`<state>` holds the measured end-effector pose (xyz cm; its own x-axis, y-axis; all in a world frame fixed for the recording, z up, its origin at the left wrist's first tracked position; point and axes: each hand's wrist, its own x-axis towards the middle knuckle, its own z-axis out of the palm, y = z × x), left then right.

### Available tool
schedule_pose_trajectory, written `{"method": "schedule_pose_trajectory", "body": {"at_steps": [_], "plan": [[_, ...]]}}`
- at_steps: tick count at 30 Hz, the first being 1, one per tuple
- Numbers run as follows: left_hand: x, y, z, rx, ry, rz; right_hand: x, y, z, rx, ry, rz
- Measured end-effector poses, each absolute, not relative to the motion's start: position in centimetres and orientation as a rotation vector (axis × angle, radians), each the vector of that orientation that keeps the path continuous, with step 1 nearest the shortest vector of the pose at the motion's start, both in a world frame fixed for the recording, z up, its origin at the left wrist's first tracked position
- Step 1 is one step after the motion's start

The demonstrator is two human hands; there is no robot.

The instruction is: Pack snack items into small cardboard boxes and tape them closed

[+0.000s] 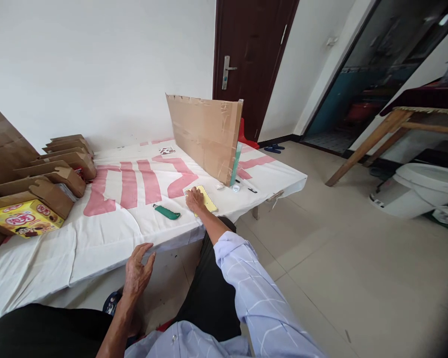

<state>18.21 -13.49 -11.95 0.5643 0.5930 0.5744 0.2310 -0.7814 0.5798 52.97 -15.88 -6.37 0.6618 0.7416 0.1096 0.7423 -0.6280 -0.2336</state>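
My right hand [195, 200] is reached out over the table, its fingers curled at the left edge of a flat yellow card [208, 203], which lies on the white cloth. Dark edges and a small dark mark show on the card. Just above the table's front edge is my left hand [139, 271], with thumb and fingers apart and nothing in it. A green utility knife [167, 212] lies on the cloth between the two hands, to the left of the card.
A tall cardboard panel [205, 134] stands beyond the card, with a small white round lid [236, 188] and a dark pen [253, 190] by its base. Cardboard boxes [56, 171] and a yellow snack box [26, 218] line the left. Playing cards [167, 150] lie farther back.
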Motion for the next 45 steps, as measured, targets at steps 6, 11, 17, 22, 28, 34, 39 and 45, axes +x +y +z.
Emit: {"method": "schedule_pose_trajectory", "body": {"at_steps": [6, 11, 17, 22, 28, 34, 39, 45], "plan": [[18.2, -13.4, -12.0, 2.347, 0.666, 1.115, 52.8, -16.1, -6.3, -2.61, -1.195, -0.009], [18.3, -13.7, -11.9, 2.331, 0.66, 1.112, 53.0, -15.9, -6.2, -2.618, -1.191, -0.008], [18.0, -13.8, -12.4, 2.301, 0.696, 1.119, 53.1, -15.6, -6.3, -2.637, -1.204, -0.004], [17.8, -13.8, -12.6, 2.295, 0.688, 1.126, 53.0, -15.6, -6.5, -2.657, -1.196, -0.014], [17.8, -13.8, -12.8, 2.295, 0.681, 1.143, 53.1, -15.4, -6.5, -2.664, -1.206, -0.006], [17.8, -13.6, -13.1, 2.305, 0.686, 1.137, 53.4, -15.2, -6.5, -2.667, -1.213, 0.011], [17.8, -13.7, -13.1, 2.309, 0.682, 1.143, 53.7, -15.2, -6.3, -2.667, -1.222, 0.037], [17.8, -13.7, -13.1, 2.313, 0.672, 1.148, 53.7, -15.0, -6.2, -2.678, -1.213, 0.069]]}}
